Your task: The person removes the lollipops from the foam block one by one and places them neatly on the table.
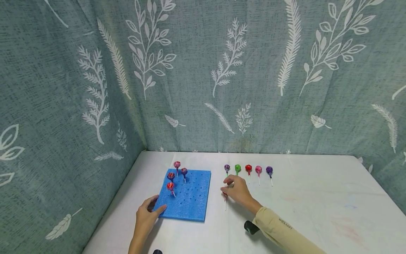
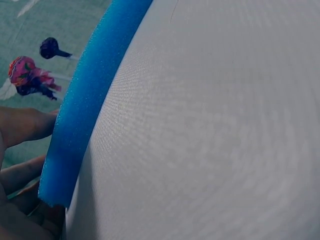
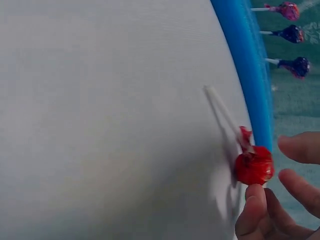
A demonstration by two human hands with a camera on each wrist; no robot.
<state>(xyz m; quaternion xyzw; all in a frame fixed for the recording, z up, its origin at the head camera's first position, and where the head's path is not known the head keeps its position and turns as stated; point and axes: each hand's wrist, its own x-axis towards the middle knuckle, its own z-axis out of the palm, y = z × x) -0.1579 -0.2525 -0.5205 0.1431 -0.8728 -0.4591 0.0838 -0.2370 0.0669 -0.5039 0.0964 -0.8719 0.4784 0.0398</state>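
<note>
Head view: one blue foam board [image 1: 193,206], perforated, on the bench [image 1: 317,197]; four wrapped lollipops [image 1: 170,186] stand in it. Row of five lollipops [image 1: 248,168], loose, behind. One red lollipop [image 1: 225,203], right of the board, under the right hand [image 1: 239,192]. Left hand [image 1: 148,211] at the board's near left corner. Step in hand, as judged: picking up the red lollipop; next move would call for closing on the candy and aiming the stick at a hole. Bench surface white, lightly stained; leaf-print curtain [image 1: 196,116] behind and at left.

Left wrist view: grip grasping the board, thumb above, fingers below.

Right wrist view: grip parted around the candy, one fingertip apparently touching; depth hard to judge.
</note>
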